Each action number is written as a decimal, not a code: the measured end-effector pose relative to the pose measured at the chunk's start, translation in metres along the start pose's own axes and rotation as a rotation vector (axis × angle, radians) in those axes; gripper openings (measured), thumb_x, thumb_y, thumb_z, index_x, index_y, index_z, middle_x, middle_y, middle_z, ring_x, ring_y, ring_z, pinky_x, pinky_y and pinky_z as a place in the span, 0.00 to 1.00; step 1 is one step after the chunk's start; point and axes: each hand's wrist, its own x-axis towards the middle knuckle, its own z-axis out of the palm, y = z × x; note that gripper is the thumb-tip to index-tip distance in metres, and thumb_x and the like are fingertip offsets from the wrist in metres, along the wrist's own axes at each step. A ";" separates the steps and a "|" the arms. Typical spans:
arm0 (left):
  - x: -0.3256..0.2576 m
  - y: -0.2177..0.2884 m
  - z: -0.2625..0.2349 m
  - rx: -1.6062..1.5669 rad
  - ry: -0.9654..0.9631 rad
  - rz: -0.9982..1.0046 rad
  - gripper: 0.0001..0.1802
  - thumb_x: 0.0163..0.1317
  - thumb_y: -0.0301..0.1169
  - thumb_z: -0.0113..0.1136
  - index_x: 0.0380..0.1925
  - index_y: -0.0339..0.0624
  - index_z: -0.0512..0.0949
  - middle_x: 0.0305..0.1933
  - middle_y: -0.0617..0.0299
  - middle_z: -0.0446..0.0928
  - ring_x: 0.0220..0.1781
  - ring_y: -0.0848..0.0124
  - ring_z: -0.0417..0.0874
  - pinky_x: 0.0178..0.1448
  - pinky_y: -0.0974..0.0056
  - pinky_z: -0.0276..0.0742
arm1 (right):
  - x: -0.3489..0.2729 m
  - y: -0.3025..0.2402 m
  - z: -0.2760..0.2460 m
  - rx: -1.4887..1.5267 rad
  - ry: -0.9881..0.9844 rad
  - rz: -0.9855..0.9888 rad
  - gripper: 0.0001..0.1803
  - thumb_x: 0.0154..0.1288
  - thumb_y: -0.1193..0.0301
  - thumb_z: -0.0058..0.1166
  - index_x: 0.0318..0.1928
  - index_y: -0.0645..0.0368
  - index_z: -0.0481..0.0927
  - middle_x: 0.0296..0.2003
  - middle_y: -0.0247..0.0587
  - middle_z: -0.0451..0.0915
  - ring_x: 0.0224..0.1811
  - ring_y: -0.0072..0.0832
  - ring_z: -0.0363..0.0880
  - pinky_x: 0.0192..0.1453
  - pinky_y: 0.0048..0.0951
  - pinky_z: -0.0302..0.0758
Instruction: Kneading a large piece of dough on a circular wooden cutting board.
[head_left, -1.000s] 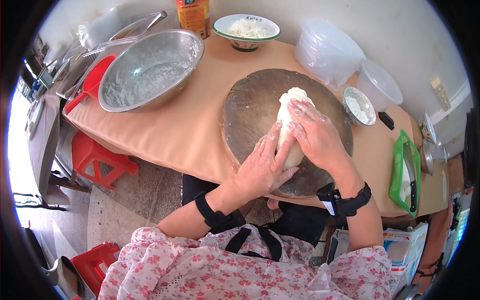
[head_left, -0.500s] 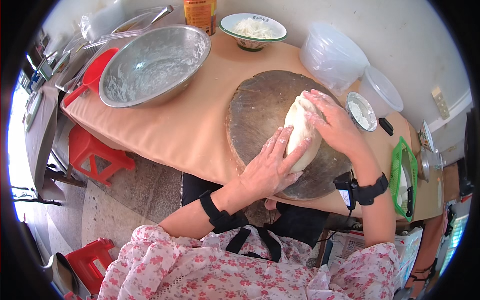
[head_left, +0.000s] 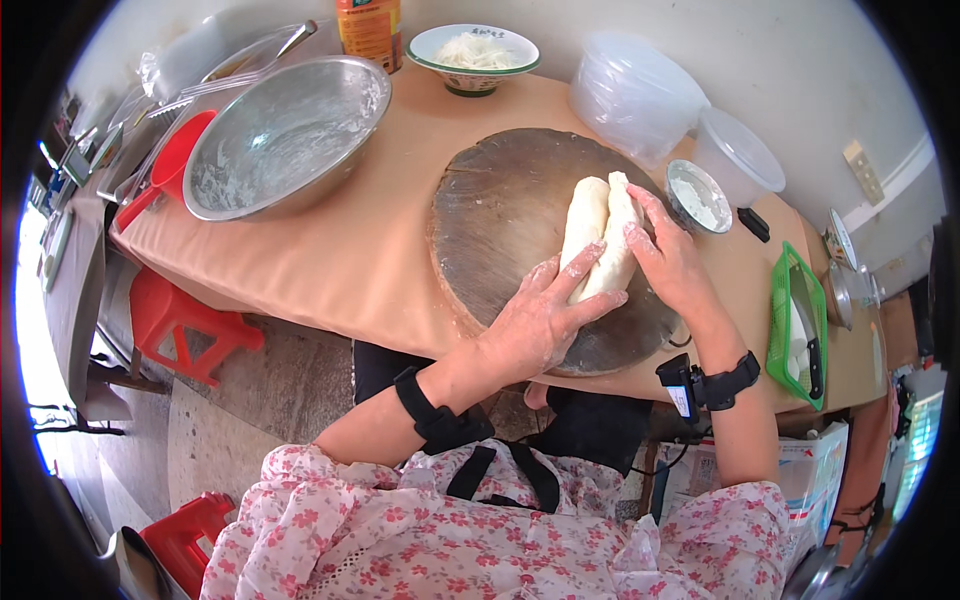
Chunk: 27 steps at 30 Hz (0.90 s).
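A pale lump of dough (head_left: 584, 222) lies on the round wooden board (head_left: 490, 215), a lengthwise crease parting it into two long lobes. My left hand (head_left: 535, 318), dusted with flour, holds its near end; the fingers lie over the left lobe and the thumb stretches across to the right. Along the right lobe, my right hand (head_left: 676, 262) grips the dough's outer side with bent fingers near the far end. Part of the dough's near end is hidden under my left hand. Just beyond my right hand stands a small bowl of white flour (head_left: 699, 198).
A large floury metal bowl (head_left: 285, 150) and a red scoop (head_left: 178, 160) stand at the left. Behind the board are a bowl of white shreds (head_left: 478, 52) and clear plastic tubs (head_left: 638, 98). At the right, a green basket (head_left: 778, 340) holds a black-handled knife (head_left: 815, 368).
The crease between two lobes now shows plainly. My right hand has shifted from over the dough's far end to its right side. The whole view has moved slightly.
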 end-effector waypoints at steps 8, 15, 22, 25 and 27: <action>0.006 0.027 -0.012 0.060 -0.041 0.035 0.32 0.46 0.22 0.63 0.56 0.57 0.77 0.66 0.45 0.64 0.53 0.46 0.76 0.57 0.52 0.78 | -0.022 0.013 0.015 0.402 0.105 0.055 0.33 0.65 0.72 0.53 0.70 0.57 0.61 0.61 0.51 0.72 0.55 0.33 0.77 0.57 0.34 0.75; -0.016 0.046 -0.016 -0.011 0.026 0.093 0.28 0.48 0.36 0.69 0.54 0.49 0.78 0.62 0.49 0.69 0.51 0.51 0.78 0.53 0.54 0.79 | -0.020 -0.003 0.004 0.409 -0.213 -0.101 0.35 0.62 0.74 0.55 0.70 0.57 0.62 0.61 0.56 0.72 0.61 0.42 0.75 0.63 0.38 0.72; 0.001 -0.009 -0.040 0.167 -0.020 -0.035 0.30 0.50 0.39 0.70 0.56 0.54 0.77 0.64 0.54 0.68 0.68 0.50 0.66 0.68 0.44 0.62 | -0.044 -0.001 0.009 0.014 -0.007 -0.239 0.33 0.66 0.66 0.56 0.68 0.63 0.63 0.60 0.60 0.71 0.62 0.50 0.72 0.66 0.38 0.68; 0.000 -0.018 -0.031 0.138 -0.009 -0.057 0.31 0.49 0.37 0.70 0.57 0.56 0.76 0.65 0.55 0.68 0.68 0.50 0.65 0.68 0.44 0.61 | -0.066 -0.011 0.012 -0.066 0.022 -0.206 0.32 0.68 0.68 0.54 0.68 0.65 0.62 0.59 0.61 0.72 0.61 0.52 0.73 0.66 0.40 0.68; -0.001 -0.020 -0.025 0.102 0.014 -0.059 0.31 0.49 0.36 0.70 0.57 0.56 0.76 0.64 0.55 0.68 0.68 0.51 0.66 0.68 0.44 0.61 | -0.070 -0.015 0.014 -0.039 0.024 -0.134 0.31 0.68 0.68 0.53 0.68 0.65 0.62 0.59 0.61 0.72 0.61 0.52 0.72 0.65 0.40 0.68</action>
